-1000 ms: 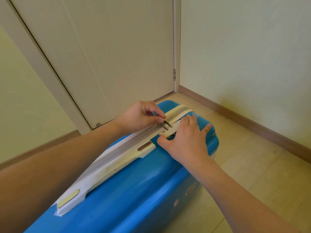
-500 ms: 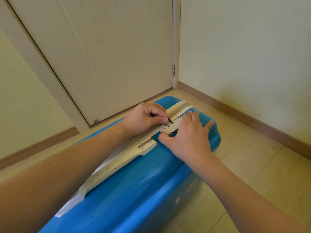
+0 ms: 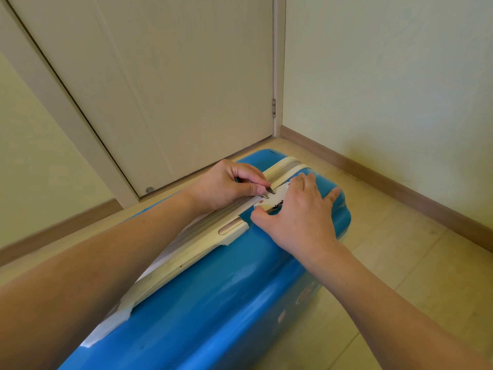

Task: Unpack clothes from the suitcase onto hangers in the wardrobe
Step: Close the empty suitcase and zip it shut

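A blue hard-shell suitcase [image 3: 213, 303] stands closed on its side on the floor, its cream zipper band and handle [image 3: 202, 241] facing up. My left hand [image 3: 226, 186] pinches the metal zipper pulls [image 3: 268, 193] beside the white combination lock [image 3: 272, 202]. My right hand [image 3: 298, 217] lies flat over the lock and the blue shell, fingers straight and thumb against the lock's near edge. No clothes or hangers are in view.
A closed cream door [image 3: 173, 89] stands just behind the suitcase, with a doorstop [image 3: 149, 189] at its foot. Pale walls with a brown skirting board [image 3: 400, 188] meet in the corner to the right. Beige floor tiles [image 3: 413, 263] lie to the right.
The view has shifted slightly nearer the suitcase. My left hand has tightened its pinch on the zipper pulls at the lock. My right hand has stayed pressed over the lock.
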`<state>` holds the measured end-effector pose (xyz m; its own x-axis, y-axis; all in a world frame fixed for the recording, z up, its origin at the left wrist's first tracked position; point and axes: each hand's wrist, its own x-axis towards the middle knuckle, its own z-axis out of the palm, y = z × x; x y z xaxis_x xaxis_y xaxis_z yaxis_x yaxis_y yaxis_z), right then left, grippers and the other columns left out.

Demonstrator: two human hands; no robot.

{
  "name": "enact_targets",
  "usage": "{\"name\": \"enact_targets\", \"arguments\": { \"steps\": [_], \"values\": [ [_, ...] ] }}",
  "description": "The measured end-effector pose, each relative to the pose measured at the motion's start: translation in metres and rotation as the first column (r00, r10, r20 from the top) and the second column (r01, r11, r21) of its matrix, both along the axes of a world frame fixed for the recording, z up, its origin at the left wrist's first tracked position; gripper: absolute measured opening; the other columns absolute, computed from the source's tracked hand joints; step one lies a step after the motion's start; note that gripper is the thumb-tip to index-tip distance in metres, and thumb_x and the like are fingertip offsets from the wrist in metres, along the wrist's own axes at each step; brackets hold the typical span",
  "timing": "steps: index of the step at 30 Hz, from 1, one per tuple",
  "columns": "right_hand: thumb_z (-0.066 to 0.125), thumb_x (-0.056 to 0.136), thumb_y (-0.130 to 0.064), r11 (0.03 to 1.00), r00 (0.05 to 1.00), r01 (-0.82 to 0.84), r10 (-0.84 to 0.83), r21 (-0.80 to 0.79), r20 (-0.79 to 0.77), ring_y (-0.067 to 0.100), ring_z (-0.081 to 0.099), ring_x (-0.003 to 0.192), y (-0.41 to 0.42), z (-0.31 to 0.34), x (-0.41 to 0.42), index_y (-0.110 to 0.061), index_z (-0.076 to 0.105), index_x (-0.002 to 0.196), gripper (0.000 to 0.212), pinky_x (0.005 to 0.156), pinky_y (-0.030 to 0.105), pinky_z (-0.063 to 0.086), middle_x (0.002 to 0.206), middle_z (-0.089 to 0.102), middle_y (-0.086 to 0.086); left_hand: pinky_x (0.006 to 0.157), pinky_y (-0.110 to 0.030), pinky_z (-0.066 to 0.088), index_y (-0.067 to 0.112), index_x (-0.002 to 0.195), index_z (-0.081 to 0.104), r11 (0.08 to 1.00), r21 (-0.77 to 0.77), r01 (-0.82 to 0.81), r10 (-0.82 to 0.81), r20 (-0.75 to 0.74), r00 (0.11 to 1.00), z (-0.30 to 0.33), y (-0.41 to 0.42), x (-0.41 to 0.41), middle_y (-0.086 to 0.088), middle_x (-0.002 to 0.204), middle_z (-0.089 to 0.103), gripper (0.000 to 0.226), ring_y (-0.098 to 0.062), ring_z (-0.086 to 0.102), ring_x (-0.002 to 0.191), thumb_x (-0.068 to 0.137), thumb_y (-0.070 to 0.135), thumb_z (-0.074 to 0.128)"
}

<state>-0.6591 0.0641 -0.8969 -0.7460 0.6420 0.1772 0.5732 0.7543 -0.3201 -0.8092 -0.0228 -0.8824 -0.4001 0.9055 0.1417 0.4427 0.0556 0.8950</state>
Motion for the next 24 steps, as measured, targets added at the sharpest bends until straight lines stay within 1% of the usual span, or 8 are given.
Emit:
{"name": "enact_targets", "arguments": {
  "steps": [3,8,16,18,24],
  "values": [
    [0.045,0.074,-0.064,1.0,1.0,0.003,-0.003,-0.001,0.008,0.029,0.027,0.141,-0.0006,0.0014,0.0011,0.0,0.042,0.131,0.085,0.112,0.066,0.007,0.142,0.041,0.013,0.087,-0.022,0.05,0.01,0.091,0.077,1.0,-0.022,0.017,-0.017,-0.004,1.0,-0.0009,0.0016,-0.0001,-0.005,0.097,0.074,0.011,-0.014,0.068,0.093,0.083,0.004,0.073],
    [0.047,0.073,-0.063,1.0,1.0,0.004,-0.004,-0.013,0.017,0.029,0.025,0.142,-0.0012,0.0024,0.0035,0.001,0.041,0.132,0.087,0.112,0.066,0.006,0.144,0.04,0.014,0.092,-0.024,0.052,0.011,0.091,0.076,0.997,-0.074,0.019,-0.019,-0.01,1.0,-0.0028,0.0049,0.0,-0.002,0.098,0.075,0.01,-0.013,0.069,0.094,0.083,0.005,0.073],
    [0.047,0.074,-0.064,1.0,0.999,0.006,-0.006,-0.01,0.035,0.029,0.027,0.141,-0.0015,0.004,0.0055,0.001,0.041,0.131,0.087,0.111,0.067,0.009,0.139,0.042,0.013,0.092,-0.027,0.052,0.012,0.089,0.076,0.998,-0.059,0.008,-0.009,-0.012,1.0,-0.0056,0.0044,0.004,-0.003,0.098,0.075,0.009,-0.014,0.068,0.094,0.085,0.005,0.072],
    [0.046,0.074,-0.064,1.0,0.999,0.007,-0.007,-0.015,0.034,0.029,0.026,0.141,-0.0021,0.0039,0.0061,0.001,0.04,0.132,0.087,0.11,0.067,0.008,0.14,0.041,0.013,0.093,-0.027,0.052,0.012,0.089,0.076,0.998,-0.062,0.006,-0.007,-0.018,1.0,-0.0047,0.0044,0.0052,-0.004,0.099,0.075,0.009,-0.015,0.069,0.095,0.085,0.005,0.071],
    [0.044,0.071,-0.067,1.0,1.0,-0.01,0.011,-0.017,0.028,0.028,0.022,0.143,-0.0022,0.0023,0.0074,0.0,0.038,0.132,0.091,0.111,0.067,0.007,0.143,0.038,0.012,0.094,-0.024,0.051,0.015,0.087,0.076,0.997,-0.073,0.003,-0.005,-0.027,1.0,-0.0023,0.0031,0.0062,0.0,0.099,0.075,0.01,-0.013,0.068,0.096,0.086,0.006,0.071]
  ]
}}
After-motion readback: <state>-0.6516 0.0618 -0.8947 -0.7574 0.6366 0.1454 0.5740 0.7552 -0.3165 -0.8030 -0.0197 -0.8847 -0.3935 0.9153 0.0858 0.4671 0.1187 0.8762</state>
